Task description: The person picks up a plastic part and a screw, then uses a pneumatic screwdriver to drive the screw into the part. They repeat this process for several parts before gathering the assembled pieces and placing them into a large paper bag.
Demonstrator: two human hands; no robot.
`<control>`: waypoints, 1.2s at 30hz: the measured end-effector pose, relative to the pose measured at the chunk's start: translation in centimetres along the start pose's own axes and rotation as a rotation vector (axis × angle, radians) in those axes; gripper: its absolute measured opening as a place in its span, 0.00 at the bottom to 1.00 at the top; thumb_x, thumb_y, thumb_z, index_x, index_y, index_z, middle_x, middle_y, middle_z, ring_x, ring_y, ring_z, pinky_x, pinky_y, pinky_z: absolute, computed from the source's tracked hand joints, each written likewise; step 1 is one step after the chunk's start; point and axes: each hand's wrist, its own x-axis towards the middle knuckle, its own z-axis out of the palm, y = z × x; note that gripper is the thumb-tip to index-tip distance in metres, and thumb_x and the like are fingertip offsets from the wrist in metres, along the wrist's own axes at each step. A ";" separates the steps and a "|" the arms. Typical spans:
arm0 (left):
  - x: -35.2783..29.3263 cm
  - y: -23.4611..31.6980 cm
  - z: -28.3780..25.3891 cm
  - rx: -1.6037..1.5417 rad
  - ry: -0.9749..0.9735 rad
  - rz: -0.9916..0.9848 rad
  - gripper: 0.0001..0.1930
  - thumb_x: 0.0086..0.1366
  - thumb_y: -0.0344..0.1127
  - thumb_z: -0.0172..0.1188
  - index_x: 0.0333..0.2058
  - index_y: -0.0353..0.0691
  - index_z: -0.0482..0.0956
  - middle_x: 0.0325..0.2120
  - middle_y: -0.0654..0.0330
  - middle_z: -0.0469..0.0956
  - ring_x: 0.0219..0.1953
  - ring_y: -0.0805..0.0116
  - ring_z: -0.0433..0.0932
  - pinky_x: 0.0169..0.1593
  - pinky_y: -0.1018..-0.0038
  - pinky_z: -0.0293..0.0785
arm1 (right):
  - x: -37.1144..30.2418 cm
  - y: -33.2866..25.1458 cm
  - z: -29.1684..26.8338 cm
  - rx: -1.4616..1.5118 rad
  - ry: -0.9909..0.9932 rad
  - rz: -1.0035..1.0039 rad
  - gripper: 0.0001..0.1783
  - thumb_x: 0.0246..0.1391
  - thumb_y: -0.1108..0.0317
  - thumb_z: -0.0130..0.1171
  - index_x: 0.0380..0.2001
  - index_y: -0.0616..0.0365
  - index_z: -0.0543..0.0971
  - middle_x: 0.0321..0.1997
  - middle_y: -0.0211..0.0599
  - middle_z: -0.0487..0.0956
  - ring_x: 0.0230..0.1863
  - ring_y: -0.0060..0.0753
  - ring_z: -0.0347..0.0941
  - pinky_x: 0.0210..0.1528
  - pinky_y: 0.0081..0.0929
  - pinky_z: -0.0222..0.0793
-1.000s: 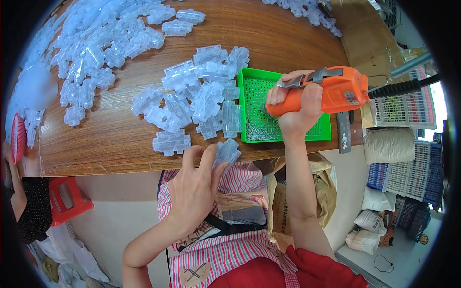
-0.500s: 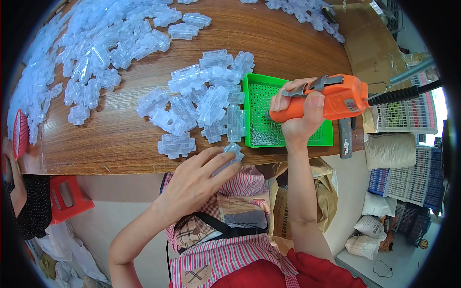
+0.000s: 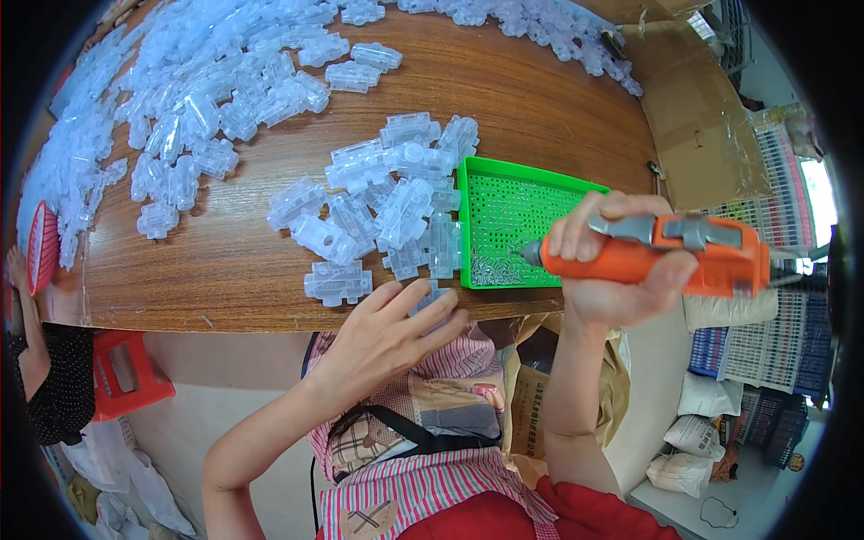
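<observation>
An orange electric screwdriver (image 3: 733, 261) is gripped in my right hand (image 3: 607, 297), fingers and thumb wrapped round its body. Its dark tip points left, over the green perforated tray (image 3: 464, 225). Small silver screws (image 3: 495, 268) lie heaped in the tray's near left corner. At the table's front edge my left hand (image 3: 382, 337) holds a clear plastic piece (image 3: 432, 295) between its fingers, mostly hidden by them. Just beyond that hand sits a loose group of similar clear plastic housings (image 3: 402, 211), some touching the tray's left side.
A large pile of clear housings (image 3: 207, 85) covers the far left of the wooden table (image 3: 531, 81). A cardboard piece (image 3: 702, 117) stands at the right. Another person's arm (image 3: 31, 333) shows at far left, near a pink basket (image 3: 42, 247) and red stool (image 3: 135, 378).
My right hand has moved right and nearer with the screwdriver, and its tip now shows above the screws. The left hand keeps its piece at the table edge. The view has shifted slightly.
</observation>
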 end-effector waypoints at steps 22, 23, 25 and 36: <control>-1.3 1.1 2.4 -0.348 0.202 -0.353 0.40 0.40 0.37 0.75 0.54 0.37 0.67 0.45 0.54 0.73 0.48 0.51 0.70 0.53 0.60 0.67 | -3.0 -2.8 1.9 0.234 -0.213 0.139 0.45 0.43 0.29 0.62 0.41 0.65 0.72 0.27 0.41 0.75 0.28 0.33 0.71 0.30 0.34 0.71; -1.4 1.1 2.5 -0.432 0.201 -0.395 0.37 0.41 0.34 0.74 0.52 0.37 0.67 0.44 0.54 0.73 0.48 0.51 0.70 0.52 0.61 0.68 | -3.4 -2.4 2.7 0.085 -0.156 0.100 0.41 0.52 0.26 0.48 0.38 0.60 0.68 0.23 0.35 0.72 0.22 0.29 0.71 0.21 0.26 0.70; -1.3 1.1 2.7 -0.516 0.203 -0.440 0.35 0.42 0.32 0.74 0.50 0.37 0.68 0.43 0.54 0.74 0.48 0.51 0.71 0.51 0.62 0.68 | -3.8 -1.6 2.9 0.136 -0.214 0.127 0.40 0.52 0.27 0.50 0.38 0.61 0.69 0.24 0.36 0.74 0.23 0.30 0.71 0.22 0.29 0.71; -1.4 1.8 4.6 -0.541 0.384 -0.516 0.29 0.43 0.32 0.75 0.44 0.37 0.70 0.38 0.53 0.76 0.42 0.52 0.76 0.46 0.63 0.73 | -4.7 1.6 3.4 0.169 -0.223 0.217 0.40 0.48 0.30 0.58 0.38 0.64 0.72 0.25 0.36 0.73 0.24 0.29 0.69 0.26 0.28 0.70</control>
